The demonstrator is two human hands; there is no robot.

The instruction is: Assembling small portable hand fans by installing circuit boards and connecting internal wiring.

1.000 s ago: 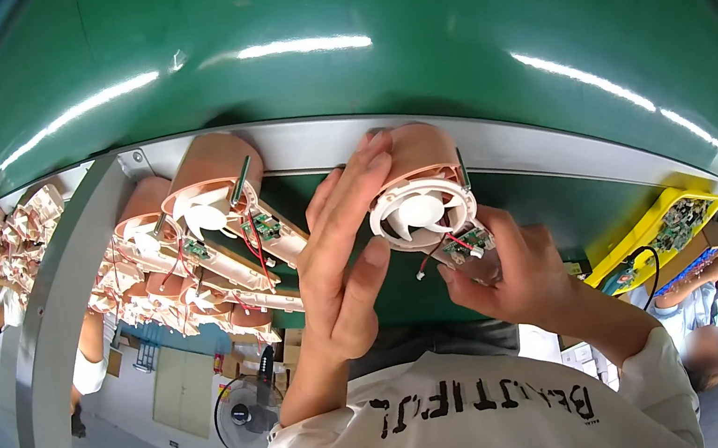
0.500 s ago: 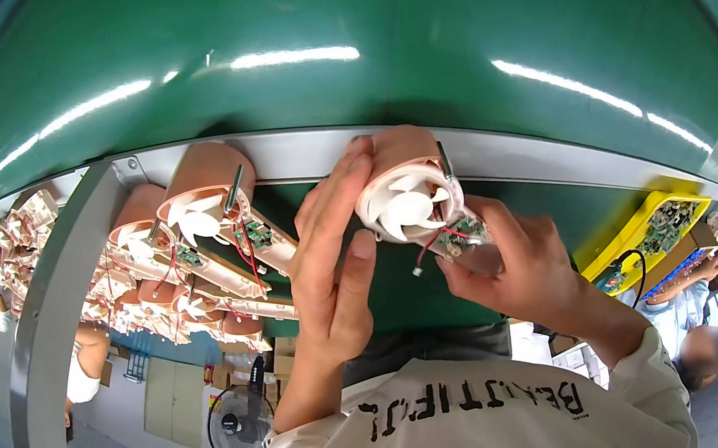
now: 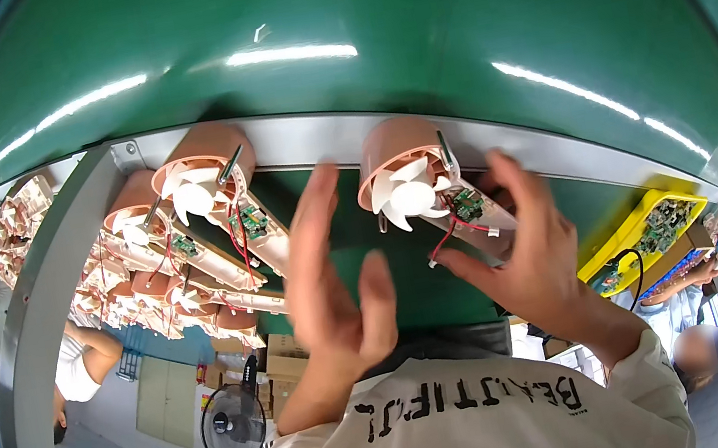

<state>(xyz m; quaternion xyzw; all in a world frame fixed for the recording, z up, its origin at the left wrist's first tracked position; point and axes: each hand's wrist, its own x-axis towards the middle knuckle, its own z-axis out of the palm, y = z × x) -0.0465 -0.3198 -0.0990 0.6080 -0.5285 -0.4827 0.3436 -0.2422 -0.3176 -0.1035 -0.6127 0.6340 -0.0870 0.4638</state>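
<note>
A pink handheld-fan shell (image 3: 397, 137) lies in front of me at the green table's rail. White fan blades (image 3: 412, 199) sit in its round head, and a metal pin stands at the rim. Its handle half bears a small green circuit board (image 3: 468, 203) and red wires with white plugs (image 3: 434, 259). My right hand (image 3: 526, 258) is around the handle, thumb on the near side and fingers on the far side; the index finger is lifted. To the left of the shell, my left hand (image 3: 328, 295) is open and apart from it, with the thumb spread.
Two similar fan shells (image 3: 205, 155) stand left, with several more below them. A grey metal rail (image 3: 307, 142) crosses the table. On the right, a yellow tray (image 3: 606, 251) holds circuit boards. Other people work at both sides; a black standing fan (image 3: 233, 423) is behind.
My left hand has come off the fan shell and moved left and down. The shell's handle has swung slightly, showing more of the board and wires. My right index finger has lifted.
</note>
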